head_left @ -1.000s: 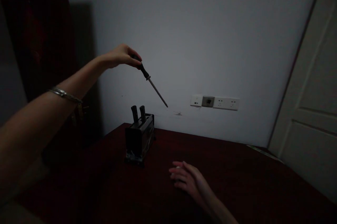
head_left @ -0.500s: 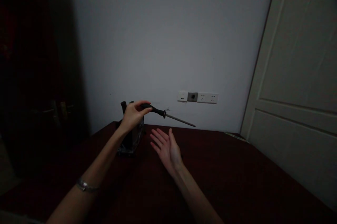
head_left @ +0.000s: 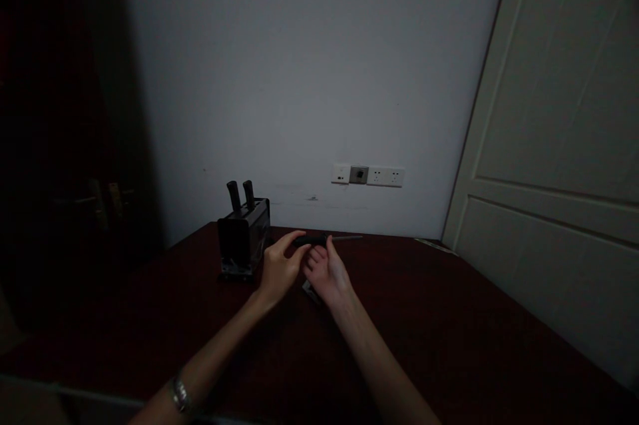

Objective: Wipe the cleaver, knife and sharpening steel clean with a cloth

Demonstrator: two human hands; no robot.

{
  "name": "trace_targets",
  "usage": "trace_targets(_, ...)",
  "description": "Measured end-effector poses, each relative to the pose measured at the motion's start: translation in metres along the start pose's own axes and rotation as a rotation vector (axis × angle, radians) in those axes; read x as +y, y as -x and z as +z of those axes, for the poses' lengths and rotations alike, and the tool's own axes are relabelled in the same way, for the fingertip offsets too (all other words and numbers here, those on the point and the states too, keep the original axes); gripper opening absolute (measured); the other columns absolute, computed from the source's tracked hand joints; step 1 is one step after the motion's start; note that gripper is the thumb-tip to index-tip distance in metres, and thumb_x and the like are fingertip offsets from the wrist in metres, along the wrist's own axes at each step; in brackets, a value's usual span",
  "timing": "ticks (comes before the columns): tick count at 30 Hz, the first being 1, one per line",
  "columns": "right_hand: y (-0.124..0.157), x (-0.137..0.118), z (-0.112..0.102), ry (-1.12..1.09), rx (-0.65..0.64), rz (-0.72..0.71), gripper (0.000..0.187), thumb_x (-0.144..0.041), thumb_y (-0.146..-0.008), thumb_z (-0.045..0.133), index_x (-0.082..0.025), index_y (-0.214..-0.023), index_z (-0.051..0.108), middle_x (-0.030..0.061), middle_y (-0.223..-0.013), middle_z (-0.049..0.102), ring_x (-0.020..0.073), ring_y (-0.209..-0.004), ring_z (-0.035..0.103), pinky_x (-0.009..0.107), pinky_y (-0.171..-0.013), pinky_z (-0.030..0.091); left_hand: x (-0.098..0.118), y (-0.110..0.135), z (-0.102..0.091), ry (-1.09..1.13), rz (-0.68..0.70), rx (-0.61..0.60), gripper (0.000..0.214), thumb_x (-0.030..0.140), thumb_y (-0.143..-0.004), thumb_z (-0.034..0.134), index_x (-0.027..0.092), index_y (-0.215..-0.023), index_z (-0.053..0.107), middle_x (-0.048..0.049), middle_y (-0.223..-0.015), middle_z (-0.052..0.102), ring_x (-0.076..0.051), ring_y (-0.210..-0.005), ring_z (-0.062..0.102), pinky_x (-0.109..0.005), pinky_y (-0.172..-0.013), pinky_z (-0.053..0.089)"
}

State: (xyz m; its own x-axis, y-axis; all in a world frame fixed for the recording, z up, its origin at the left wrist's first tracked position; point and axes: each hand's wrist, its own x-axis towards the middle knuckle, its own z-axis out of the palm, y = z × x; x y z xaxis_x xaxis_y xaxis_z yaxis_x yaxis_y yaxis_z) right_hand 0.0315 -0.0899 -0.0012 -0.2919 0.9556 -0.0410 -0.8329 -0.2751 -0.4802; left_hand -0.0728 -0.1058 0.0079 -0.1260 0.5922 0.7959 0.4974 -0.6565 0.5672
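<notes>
A honing steel (head_left: 333, 238) with a black handle and thin grey rod lies level just above the dark red table (head_left: 449, 325), pointing right. My left hand (head_left: 277, 270) pinches the end of its handle. My right hand (head_left: 325, 272) is raised beside it, fingers curled up against the handle near the guard. A black knife block (head_left: 243, 238) stands to the left of both hands with two black knife handles sticking up from it. Something small and pale lies on the table under my right hand; I cannot make it out.
A white wall with a row of sockets (head_left: 368, 176) runs behind the table. A pale door (head_left: 559, 158) stands at the right. Dark furniture (head_left: 54, 165) fills the left side. The room is dim.
My left hand has brought the honing steel down from high in the air to table height and turned it level. My right hand has lifted off the table and met the handle.
</notes>
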Motion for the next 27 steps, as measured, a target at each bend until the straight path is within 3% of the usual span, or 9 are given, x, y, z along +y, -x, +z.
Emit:
trace_targets(5,0.006,-0.005,-0.005,0.009,0.092,-0.004,0.041,-0.042,-0.090,0.038,-0.014,-0.070,0.061,0.0030,-0.064,0.067,0.0101,-0.058,0.061,0.019,-0.055,0.045,-0.003,0.020,0.010,0.048,0.107,-0.019,0.019,0.019,-0.077,0.058,0.017,-0.096,0.062,-0.0052,-0.097,0.066,-0.017,-0.091,0.061,-0.031,-0.084,0.047)
trace_targets(10,0.008,-0.007,-0.015,0.035,0.115,-0.120,0.038,-0.037,-0.090,0.040,-0.011,-0.076,0.063,0.0079,-0.076,0.071,0.0141,-0.074,0.065,0.023,-0.068,0.050,-0.006,0.042,0.021,0.092,0.223,-0.047,0.018,0.015,-0.078,0.058,0.017,-0.096,0.061,-0.0061,-0.098,0.064,-0.018,-0.094,0.060,-0.032,-0.085,0.047)
trace_targets(17,0.009,-0.010,-0.037,0.085,0.199,-0.280,0.028,-0.038,-0.075,0.064,-0.010,-0.078,0.065,0.0103,-0.079,0.071,0.0187,-0.079,0.066,0.026,-0.067,0.053,-0.013,0.067,0.035,0.104,0.249,-0.125,0.023,0.013,-0.079,0.056,0.017,-0.102,0.057,-0.0084,-0.102,0.062,-0.019,-0.097,0.059,-0.033,-0.084,0.049)
trace_targets(23,0.012,-0.013,-0.057,0.097,0.280,-0.410,0.027,-0.030,-0.056,0.079,-0.010,-0.071,0.066,0.0037,-0.065,0.069,0.0140,-0.062,0.064,0.023,-0.059,0.052,-0.037,0.098,0.049,0.033,0.381,-0.296,0.045,0.012,-0.083,0.050,0.019,-0.127,0.043,-0.0108,-0.122,0.055,-0.021,-0.112,0.052,-0.039,-0.093,0.046)
trace_targets(27,0.016,-0.016,-0.066,0.225,0.289,-0.475,0.032,-0.034,-0.051,0.080,-0.009,-0.068,0.067,0.0015,-0.059,0.065,0.0110,-0.055,0.060,0.021,-0.056,0.050,-0.037,0.109,0.047,0.048,0.355,-0.458,0.051,0.012,-0.084,0.046,0.019,-0.133,0.036,-0.0105,-0.130,0.047,-0.021,-0.119,0.045,-0.038,-0.098,0.041)
